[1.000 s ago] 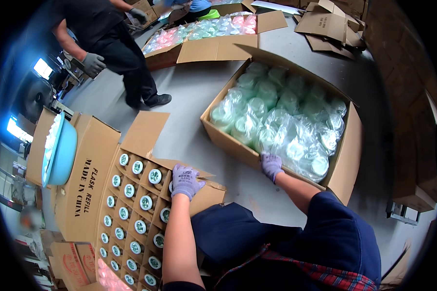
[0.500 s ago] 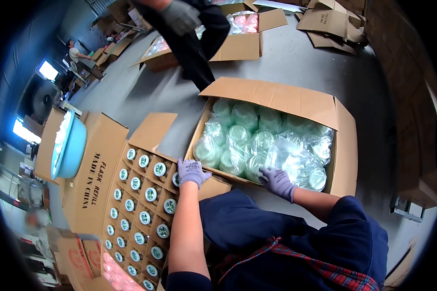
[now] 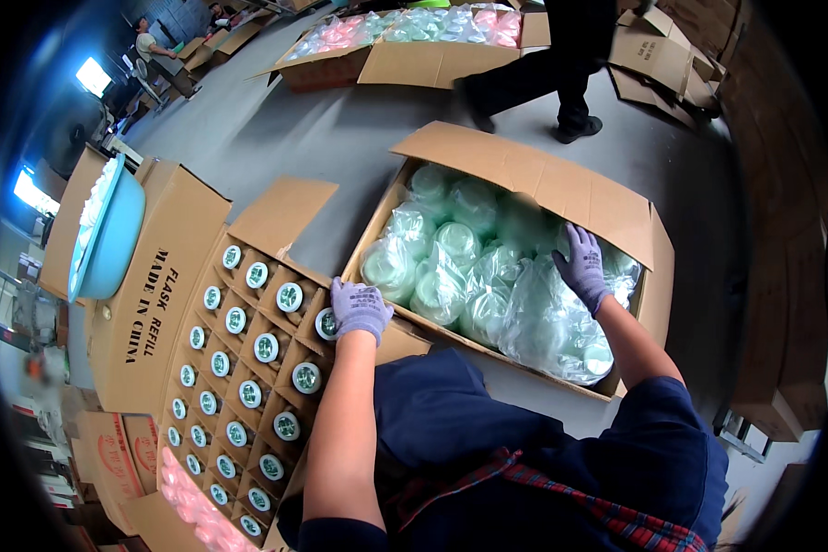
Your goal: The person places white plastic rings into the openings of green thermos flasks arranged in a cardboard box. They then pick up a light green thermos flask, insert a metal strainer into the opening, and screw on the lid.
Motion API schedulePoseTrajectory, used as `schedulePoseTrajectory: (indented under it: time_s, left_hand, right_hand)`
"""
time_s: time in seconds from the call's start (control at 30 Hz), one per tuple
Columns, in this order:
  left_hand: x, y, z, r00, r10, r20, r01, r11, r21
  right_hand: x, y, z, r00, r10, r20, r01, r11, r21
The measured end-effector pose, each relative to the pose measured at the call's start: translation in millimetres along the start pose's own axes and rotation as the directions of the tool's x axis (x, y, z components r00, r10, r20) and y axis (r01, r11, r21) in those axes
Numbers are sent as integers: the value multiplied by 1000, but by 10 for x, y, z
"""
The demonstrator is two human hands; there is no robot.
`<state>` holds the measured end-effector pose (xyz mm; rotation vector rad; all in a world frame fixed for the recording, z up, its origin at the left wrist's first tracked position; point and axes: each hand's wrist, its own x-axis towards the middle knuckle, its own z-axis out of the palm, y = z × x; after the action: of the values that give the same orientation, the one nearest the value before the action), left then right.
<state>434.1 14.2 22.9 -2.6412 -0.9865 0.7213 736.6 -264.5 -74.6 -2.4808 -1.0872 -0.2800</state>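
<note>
My gloved left hand grips the right rim of a divided carton, its fingers curled over the cardboard. Round white-and-green tops stand upright in the carton's cells, one right beside that hand. My gloved right hand is open over the far right part of a second carton, fingers stretched toward its raised far flap. Light-green round plastic pieces in clear bags fill this carton. Whether the right fingertips touch a bag or the flap is unclear.
A blue basin with white contents stands left, by the divided carton's printed flap. Pink bagged pieces lie at its near end. Beyond are open cartons, a walking person's legs and flattened cardboard.
My right hand has moved from the bags at the near side to the far right, its fingers spreading. My left hand stays on the rim. The passer-by has walked rightward.
</note>
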Motion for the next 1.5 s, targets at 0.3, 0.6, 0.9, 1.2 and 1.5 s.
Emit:
schedulePoseTrajectory:
  time_s: [0.3, 0.6, 0.9, 1.2, 1.5]
  left_hand:
    - [46, -34, 185, 992, -20, -121, 14, 998, -53]
    - [59, -52, 244, 934, 3, -358, -86, 973, -216]
    - [177, -14, 171, 962, 48, -271, -111, 968, -226]
    - [68, -25, 150, 994, -68, -82, 52, 982, -182]
    - [193, -17, 110, 998, -34, -50, 24, 985, -174]
  right_hand:
    - [1551, 435, -324, 882, -173, -438, 80, 972, -221]
    - [3010, 1437, 203, 946, 307, -105, -321, 840, -438]
    - [2937, 2269, 1110, 873, 367, 322, -235, 894, -383]
    - [2654, 987, 1021, 686, 529, 500, -526, 835, -161]
    - [682, 1531, -173, 952, 204, -229, -247, 952, -180]
